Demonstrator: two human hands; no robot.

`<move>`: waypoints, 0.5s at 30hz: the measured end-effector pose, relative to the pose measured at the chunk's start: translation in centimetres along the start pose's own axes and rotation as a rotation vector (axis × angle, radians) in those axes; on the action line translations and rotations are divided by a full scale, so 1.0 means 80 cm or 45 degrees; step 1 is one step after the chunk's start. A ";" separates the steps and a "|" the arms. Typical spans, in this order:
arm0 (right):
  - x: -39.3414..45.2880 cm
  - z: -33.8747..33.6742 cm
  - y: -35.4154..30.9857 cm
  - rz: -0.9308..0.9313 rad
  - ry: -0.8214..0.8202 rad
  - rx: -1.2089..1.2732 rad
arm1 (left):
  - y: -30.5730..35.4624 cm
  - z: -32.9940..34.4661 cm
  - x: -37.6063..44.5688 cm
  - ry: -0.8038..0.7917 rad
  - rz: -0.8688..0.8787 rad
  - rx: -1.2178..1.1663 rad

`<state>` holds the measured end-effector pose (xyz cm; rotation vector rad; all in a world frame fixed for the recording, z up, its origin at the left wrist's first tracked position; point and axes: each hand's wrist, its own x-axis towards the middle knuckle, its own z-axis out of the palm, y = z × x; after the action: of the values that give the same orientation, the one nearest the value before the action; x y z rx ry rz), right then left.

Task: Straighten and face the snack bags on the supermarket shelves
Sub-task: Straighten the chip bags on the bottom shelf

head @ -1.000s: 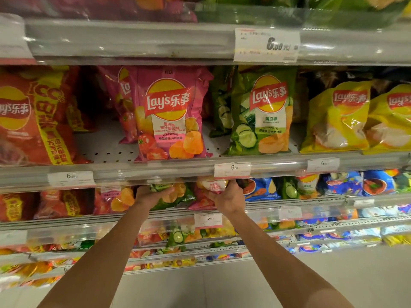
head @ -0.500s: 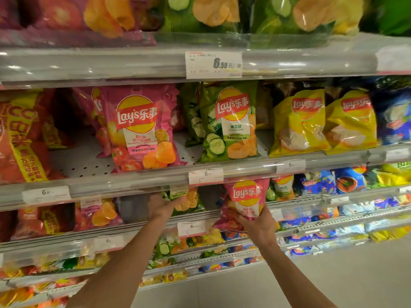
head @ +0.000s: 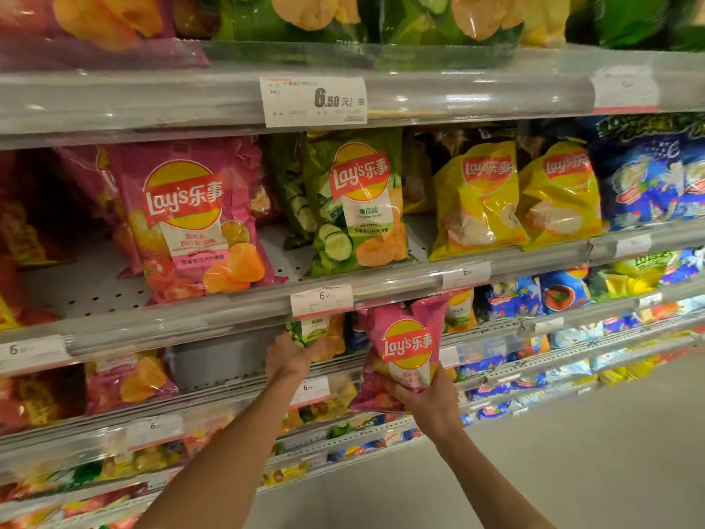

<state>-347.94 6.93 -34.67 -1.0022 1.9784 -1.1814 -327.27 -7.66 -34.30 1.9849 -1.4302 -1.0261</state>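
My right hand (head: 427, 404) grips the lower part of a small pink Lay's bag (head: 404, 349), held upright in front of the third shelf's edge, logo facing me. My left hand (head: 292, 358) reaches into that shelf and holds a green cucumber Lay's bag (head: 318, 330) from below. On the shelf above stand a large pink bag (head: 194, 219), a green cucumber bag (head: 356, 204) and two yellow bags (head: 477, 200), all facing front.
Metal shelf rails carry price tags (head: 314, 101). A bare gap (head: 225, 357) lies left of my left hand on the third shelf. Blue bags (head: 652, 181) fill the right side, red bags (head: 23, 231) the left. Grey floor (head: 591, 452) lies below right.
My right hand has pulled the pink bag out from under the shelf rail into the open, logo facing me. My view has shifted right and up. My left hand stays at the green bag.
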 end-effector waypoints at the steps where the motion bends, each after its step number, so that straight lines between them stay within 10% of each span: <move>1: -0.003 0.005 -0.003 -0.006 -0.023 -0.003 | 0.000 -0.002 0.000 -0.011 -0.006 0.030; 10: -0.033 0.083 -0.048 -0.059 -0.147 -0.031 | -0.050 -0.064 -0.018 -0.119 0.200 0.276; 15: -0.044 0.149 -0.086 -0.080 -0.252 -0.045 | -0.113 -0.133 -0.046 0.168 0.520 0.477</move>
<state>-334.51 2.59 -32.85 -1.1601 1.8300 -1.0401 -314.16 -1.60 -33.55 1.8387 -1.9540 -0.4663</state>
